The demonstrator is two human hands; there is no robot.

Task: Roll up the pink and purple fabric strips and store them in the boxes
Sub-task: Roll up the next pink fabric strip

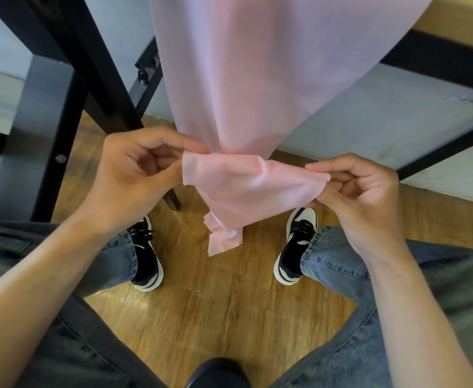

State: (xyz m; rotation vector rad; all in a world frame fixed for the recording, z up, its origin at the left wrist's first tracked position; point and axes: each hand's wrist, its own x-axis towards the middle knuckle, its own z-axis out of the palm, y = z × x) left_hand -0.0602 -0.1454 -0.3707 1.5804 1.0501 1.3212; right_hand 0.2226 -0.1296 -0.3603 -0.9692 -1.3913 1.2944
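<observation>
Pink fabric strip [246,180] hangs at frame centre; your left hand [134,175] and right hand [361,197] pinch its end corners, fingers curled.

Indoor premises, apparently a workroom or office-type space; the exact kind cannot be confirmed from this view. Flooring is wood-pattern laminate [215,317], glossy, with visible plank seams. A black table frame [70,65] with a bolted square leg and diagonal braces stands at left. A pale grey wall [369,119] with scuff marks runs behind. The person sits in jeans and black-and-white sneakers [296,245].
</observation>
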